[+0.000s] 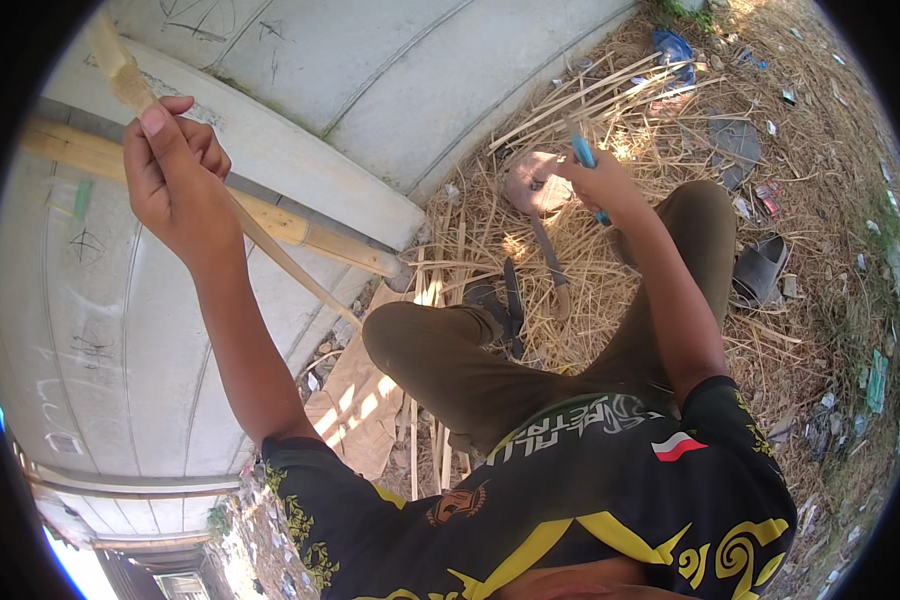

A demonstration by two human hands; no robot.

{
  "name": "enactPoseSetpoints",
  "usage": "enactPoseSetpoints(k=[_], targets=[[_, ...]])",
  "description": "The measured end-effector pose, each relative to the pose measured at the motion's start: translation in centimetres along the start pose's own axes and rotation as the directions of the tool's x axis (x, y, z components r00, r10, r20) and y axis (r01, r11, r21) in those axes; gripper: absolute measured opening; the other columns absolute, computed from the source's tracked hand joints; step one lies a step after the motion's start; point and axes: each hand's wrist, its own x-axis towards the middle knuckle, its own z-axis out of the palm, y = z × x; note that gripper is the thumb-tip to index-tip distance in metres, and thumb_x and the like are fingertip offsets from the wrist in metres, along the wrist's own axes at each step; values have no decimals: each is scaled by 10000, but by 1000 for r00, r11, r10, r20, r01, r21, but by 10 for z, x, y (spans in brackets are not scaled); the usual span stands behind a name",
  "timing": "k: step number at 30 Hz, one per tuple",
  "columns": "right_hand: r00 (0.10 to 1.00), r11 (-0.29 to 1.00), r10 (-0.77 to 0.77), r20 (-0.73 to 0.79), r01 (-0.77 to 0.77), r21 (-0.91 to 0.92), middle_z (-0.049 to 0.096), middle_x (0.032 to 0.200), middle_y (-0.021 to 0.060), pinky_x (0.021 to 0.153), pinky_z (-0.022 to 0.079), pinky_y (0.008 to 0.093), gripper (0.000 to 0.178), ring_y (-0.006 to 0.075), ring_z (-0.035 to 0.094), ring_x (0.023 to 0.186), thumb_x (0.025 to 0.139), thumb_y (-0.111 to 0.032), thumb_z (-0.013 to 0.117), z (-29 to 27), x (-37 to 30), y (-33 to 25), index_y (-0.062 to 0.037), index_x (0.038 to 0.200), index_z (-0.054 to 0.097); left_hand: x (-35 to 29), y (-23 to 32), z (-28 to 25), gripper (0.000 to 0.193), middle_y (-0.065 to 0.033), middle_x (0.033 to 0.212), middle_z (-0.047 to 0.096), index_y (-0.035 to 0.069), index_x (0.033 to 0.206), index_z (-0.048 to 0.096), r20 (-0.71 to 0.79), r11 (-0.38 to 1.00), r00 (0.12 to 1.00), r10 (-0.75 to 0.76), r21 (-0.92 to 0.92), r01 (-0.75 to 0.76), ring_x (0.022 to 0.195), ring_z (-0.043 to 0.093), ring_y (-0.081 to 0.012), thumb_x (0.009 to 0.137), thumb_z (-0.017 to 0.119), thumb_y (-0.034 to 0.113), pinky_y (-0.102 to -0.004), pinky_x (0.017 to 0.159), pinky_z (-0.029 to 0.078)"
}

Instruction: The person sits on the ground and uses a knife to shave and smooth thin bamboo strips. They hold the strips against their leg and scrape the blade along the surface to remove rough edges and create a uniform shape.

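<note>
My left hand [178, 180] is raised at the upper left, its fingers closed on a long bamboo strip [280, 258]. The strip's frayed, wider end sticks up above the thumb, and its lower part slants down toward my left knee. In my right hand [602, 185] is a blue-handled knife [583, 152], held over the straw beside a round wooden block [533, 183]. Its blade points up and away, partly blurred. Below the block lies a long blade with a wooden handle [551, 262]. A second, dark knife [512, 300] rests beside my left foot.
A pale panel wall [370, 90] with a bamboo pole [270, 220] runs along the left. Thin bamboo strips [580, 95] and shavings cover the ground ahead. A grey sandal [760, 268] lies to the right, a flattened cardboard piece [358, 400] to the left.
</note>
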Motion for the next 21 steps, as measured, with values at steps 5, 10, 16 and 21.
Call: enactPoseSetpoints(k=[5, 10, 16, 21], targets=[[968, 994, -62, 242, 38, 103, 512, 569, -19, 386, 246, 244, 341, 47, 364, 397, 904, -377, 780, 36, -3, 4, -64, 903, 646, 39, 24, -36, 321, -27, 757, 431, 42, 980, 532, -375, 931, 891, 258, -151, -333, 672, 417, -172, 1080, 534, 348, -325, 628, 390], [992, 858, 127, -11, -104, 503, 679, 882, 133, 428, 295, 225, 674, 42, 348, 444, 911, -612, 699, 47, -2, 12, 6, 1167, 617, -62, -1, -75, 237, -55, 862, 568, 90, 1008, 589, -452, 696, 892, 0, -640, -325, 905, 520, -242, 1012, 653, 318, -382, 869, 458], [962, 605, 154, -225, 89, 792, 693, 1112, 148, 462, 317, 235, 512, 59, 350, 518, 994, -343, 680, 22, 5, 18, 2, 1341, 530, -257, -61, -80, 279, -89, 1103, 576, 95, 1236, 579, -477, 731, 701, -530, -677, 92, 1001, 554, -230, 1043, 619, 294, -368, 905, 464], [984, 604, 57, -170, 102, 790, 713, 990, 130, 441, 333, 240, 229, 55, 361, 469, 1008, -143, 576, 17, 0, 8, 15, 1155, 654, -373, -71, -141, 357, -56, 1055, 554, 98, 1314, 539, -101, 400, 512, -853, -757, 517, 985, 529, -190, 1047, 617, 321, -374, 884, 410]])
